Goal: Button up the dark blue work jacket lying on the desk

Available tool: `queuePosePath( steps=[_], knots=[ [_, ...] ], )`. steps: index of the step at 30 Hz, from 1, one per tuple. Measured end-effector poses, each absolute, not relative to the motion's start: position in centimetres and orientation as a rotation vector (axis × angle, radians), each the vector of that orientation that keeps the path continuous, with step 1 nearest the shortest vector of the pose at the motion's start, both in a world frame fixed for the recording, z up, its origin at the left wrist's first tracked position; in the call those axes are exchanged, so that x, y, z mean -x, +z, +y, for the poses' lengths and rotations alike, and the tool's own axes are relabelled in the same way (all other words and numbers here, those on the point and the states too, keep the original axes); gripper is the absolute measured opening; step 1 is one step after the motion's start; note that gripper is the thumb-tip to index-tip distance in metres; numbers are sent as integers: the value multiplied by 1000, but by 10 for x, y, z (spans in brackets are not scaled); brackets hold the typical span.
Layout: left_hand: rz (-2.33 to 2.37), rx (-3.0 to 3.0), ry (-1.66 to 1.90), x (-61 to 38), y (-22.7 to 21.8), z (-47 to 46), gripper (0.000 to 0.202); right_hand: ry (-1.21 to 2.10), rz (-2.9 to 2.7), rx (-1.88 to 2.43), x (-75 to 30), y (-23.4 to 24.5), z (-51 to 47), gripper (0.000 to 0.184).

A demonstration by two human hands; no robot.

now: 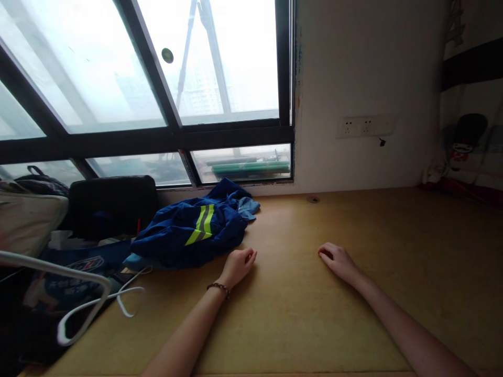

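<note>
Hands rest on wooden table (353, 324): left hand (238, 266) loosely curled, empty, beside blue jacket (192, 230); right hand (338, 260) relaxed, grasping nothing.

The table (314, 309) under your arms is pale yellowish wood, smooth and matt, with only a dull sheen towards the window. The jacket (176, 241) just beside your left hand (238, 264) is soft blue cloth, crumpled, with a glossier yellow-green and grey reflective stripe (202, 224). On your left wrist sits a bracelet (219, 287) of dark, slightly shiny beads. The hanger (58, 267) looks like smooth white plastic. The window (247, 52) is clear glass in a dark matt frame. The wall (353, 68) is matt white paint, scuffed along its left edge.
</note>
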State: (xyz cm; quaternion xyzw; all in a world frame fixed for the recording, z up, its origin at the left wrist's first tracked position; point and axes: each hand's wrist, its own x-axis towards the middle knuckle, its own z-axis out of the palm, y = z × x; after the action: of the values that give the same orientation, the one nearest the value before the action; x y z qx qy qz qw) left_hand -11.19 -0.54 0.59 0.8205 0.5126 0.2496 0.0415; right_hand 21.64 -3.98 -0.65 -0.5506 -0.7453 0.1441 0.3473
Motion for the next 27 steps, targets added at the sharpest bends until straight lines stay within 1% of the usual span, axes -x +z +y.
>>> queuePosePath(
  steps=[4,27],
  knots=[
    [1504,-2529,723,109,1,-6,36,392,-1942,1427,-218,-9,-37,17],
    [1464,-2527,734,111,0,-3,36,405,-1946,1405,-222,-12,-37,15]
  ],
)
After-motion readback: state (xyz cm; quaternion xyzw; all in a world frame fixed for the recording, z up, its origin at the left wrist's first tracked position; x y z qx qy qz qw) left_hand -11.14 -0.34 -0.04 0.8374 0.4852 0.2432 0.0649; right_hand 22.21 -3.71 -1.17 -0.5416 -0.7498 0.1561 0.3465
